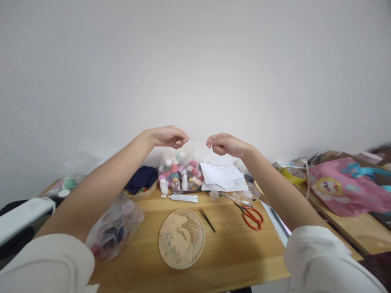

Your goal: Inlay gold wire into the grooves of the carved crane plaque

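Both my hands are raised above the back of the table, with a thin wire (198,139) stretched in a slight curve between them. My left hand (171,136) pinches it at one side, fingertips pressed together. A short gap away, my right hand (225,144) has its fingers curled in around the other side. Below on the table lies a round wooden board (181,239) with a long-beaked bird design outlined on it. Dark tweezers (207,220) rest just right of the board. Farther right are red-handled scissors (252,216), blades partly apart.
Behind the board stand a white glue tube (184,198), small bottles (176,185), a bag of coloured jars (180,169) and white paper (221,177). Dark blue cloth (142,179) and a clear plastic bag (114,232) lie left. A pink bag (339,187) is at right.
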Demonstrator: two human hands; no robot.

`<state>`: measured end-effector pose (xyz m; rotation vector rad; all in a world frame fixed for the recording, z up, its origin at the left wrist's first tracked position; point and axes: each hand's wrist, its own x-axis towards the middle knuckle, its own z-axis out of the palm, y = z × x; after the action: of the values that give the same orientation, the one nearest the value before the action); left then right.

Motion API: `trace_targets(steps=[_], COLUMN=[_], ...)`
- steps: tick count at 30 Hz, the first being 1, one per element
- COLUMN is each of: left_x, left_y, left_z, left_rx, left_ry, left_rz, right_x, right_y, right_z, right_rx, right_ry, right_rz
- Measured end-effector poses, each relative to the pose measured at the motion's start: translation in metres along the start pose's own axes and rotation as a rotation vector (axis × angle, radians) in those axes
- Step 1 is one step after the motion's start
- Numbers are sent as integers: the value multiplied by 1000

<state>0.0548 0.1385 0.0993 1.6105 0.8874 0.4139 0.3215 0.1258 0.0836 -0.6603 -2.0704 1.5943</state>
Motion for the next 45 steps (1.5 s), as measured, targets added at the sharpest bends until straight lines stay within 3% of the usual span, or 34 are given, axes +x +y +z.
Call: trace_targets(steps=[7, 20, 32, 45], left_x=[-10, -31, -42, -45], left_y=[-24, -55, -59, -60], left_z=[-32, -62, -59, -57], left_rx=[2, -20, -55, -102], left_ry=[36, 50, 75, 56], left_rz=[-10, -60, -53, -95], right_x=[-15, -42, -60, -61], right_y=[17, 43, 52, 66], right_z=[-24, -51, -65, -76], right_rx=[21, 16, 25, 104], right_ry=[-10, 7, 75, 38], right_rz=[32, 112, 151, 185])
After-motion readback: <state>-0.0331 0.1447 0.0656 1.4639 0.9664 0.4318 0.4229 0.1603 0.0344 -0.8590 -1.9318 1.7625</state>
